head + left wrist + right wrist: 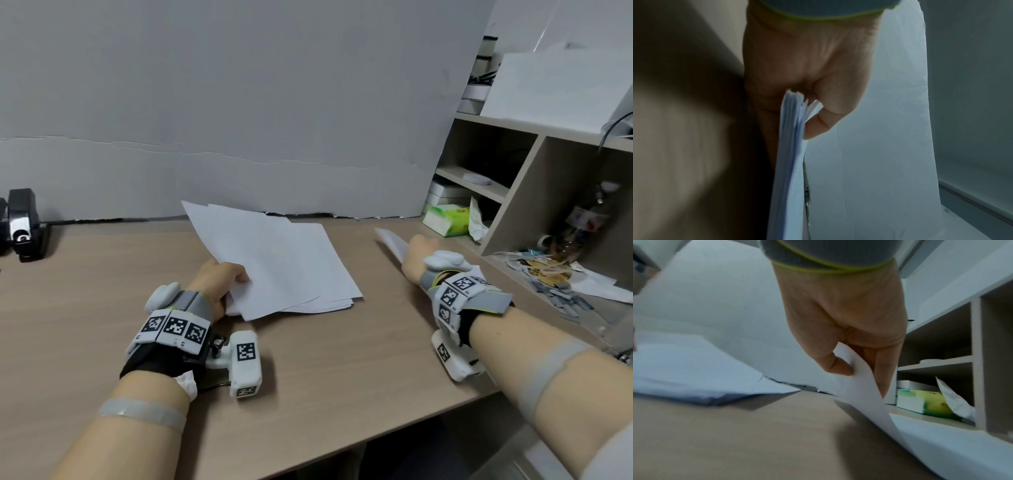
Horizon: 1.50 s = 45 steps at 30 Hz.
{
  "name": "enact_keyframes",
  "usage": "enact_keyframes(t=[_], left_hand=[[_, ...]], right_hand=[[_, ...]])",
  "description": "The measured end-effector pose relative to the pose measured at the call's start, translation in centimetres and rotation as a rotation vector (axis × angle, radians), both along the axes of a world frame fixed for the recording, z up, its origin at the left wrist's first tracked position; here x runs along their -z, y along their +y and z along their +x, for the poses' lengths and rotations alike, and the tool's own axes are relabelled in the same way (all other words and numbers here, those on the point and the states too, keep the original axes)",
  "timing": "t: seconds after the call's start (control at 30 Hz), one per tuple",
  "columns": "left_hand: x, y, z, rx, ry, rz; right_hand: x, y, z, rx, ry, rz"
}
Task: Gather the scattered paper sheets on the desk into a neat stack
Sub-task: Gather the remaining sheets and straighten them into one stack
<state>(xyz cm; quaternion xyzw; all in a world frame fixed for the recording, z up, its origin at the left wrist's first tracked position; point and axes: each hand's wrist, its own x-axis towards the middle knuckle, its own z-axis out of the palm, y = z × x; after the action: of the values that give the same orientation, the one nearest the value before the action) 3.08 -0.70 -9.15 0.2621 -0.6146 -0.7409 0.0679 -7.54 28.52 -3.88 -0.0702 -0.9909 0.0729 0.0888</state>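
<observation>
A loose pile of several white paper sheets [281, 260] lies fanned on the wooden desk [102, 274] near the back wall. My left hand [219, 277] grips the pile's near-left corner, thumb on top; in the left wrist view the sheet edges [791, 146] run between thumb and fingers [818, 126]. To the right, my right hand [419, 255] pinches a single white sheet [390, 241] and lifts its edge off the desk. In the right wrist view that sheet [865, 394] curls up between thumb and fingers, with the pile [684, 369] at left.
A shelf unit [513, 192] stands at the right with a green tissue pack [445, 219] and clutter [555, 270] at its foot. A black device [24, 222] sits at the far left. A grey wall [239, 102] backs the desk.
</observation>
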Motion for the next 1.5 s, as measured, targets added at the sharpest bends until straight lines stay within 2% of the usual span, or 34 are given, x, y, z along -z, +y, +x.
enact_keyframes(t=[0.07, 0.1, 0.23, 0.33, 0.4, 0.5, 0.57, 0.67, 0.8, 0.9, 1.03, 1.1, 1.2, 1.3, 1.4, 1.5], left_hand=[[0.1, -0.5, -0.2, -0.001, -0.034, -0.008], [0.1, -0.5, -0.2, 0.017, -0.054, -0.011], [0.3, -0.1, -0.2, 0.077, -0.085, -0.036], [0.5, 0.1, -0.4, 0.101, -0.061, 0.019], [0.8, -0.1, -0.6, 0.099, -0.037, 0.102], [1.2, -0.4, -0.7, 0.112, 0.047, 0.295], [1.1, -0.4, -0.7, 0.157, 0.066, 0.339], [0.7, 0.1, -0.5, 0.216, 0.035, 0.212], [1.3, 0.1, -0.9, 0.160, -0.034, -0.010], [1.5, 0.1, -1.0, 0.163, -0.021, -0.052], [1.7, -0.4, -1.2, 0.170, 0.052, -0.115], [1.6, -0.5, -1.2, 0.167, 0.132, -0.144], [1.1, -0.1, -1.0, 0.161, 0.245, -0.187], [0.7, 0.1, -0.8, 0.162, 0.330, -0.196], [0.2, 0.3, -0.6, 0.136, 0.394, -0.221], [-0.1, 0.7, -0.5, 0.134, 0.420, -0.220]], right_hand=[[-1.1, 0.4, -0.2, -0.036, 0.103, -0.075], [-1.5, 0.6, -0.2, -0.110, 0.139, -0.107], [-2.6, -0.9, 0.7, -0.551, 0.276, -0.244], [-1.9, -3.1, 1.5, -0.850, 0.243, -0.197], [-0.8, -4.0, 1.5, -0.891, 0.148, -0.161], [0.5, -4.4, 1.9, -0.893, 0.072, -0.178], [0.8, -4.5, 2.3, -0.887, 0.034, -0.159], [1.0, -4.6, 2.8, -0.878, -0.030, -0.160], [1.5, -4.9, 2.8, -0.815, -0.137, -0.112], [1.8, -4.6, 2.1, -0.723, -0.220, -0.115], [0.3, -3.9, 1.6, -0.556, -0.211, -0.133], [-0.1, -3.0, 1.1, -0.420, -0.219, -0.332], [0.0, -2.0, 0.0, -0.240, -0.203, -0.815], [1.0, -1.4, -2.5, -0.216, -0.196, -1.147], [0.0, -1.6, -2.9, -0.236, -0.067, -1.357], [-1.8, -2.2, -1.4, -0.318, 0.012, -1.422]])
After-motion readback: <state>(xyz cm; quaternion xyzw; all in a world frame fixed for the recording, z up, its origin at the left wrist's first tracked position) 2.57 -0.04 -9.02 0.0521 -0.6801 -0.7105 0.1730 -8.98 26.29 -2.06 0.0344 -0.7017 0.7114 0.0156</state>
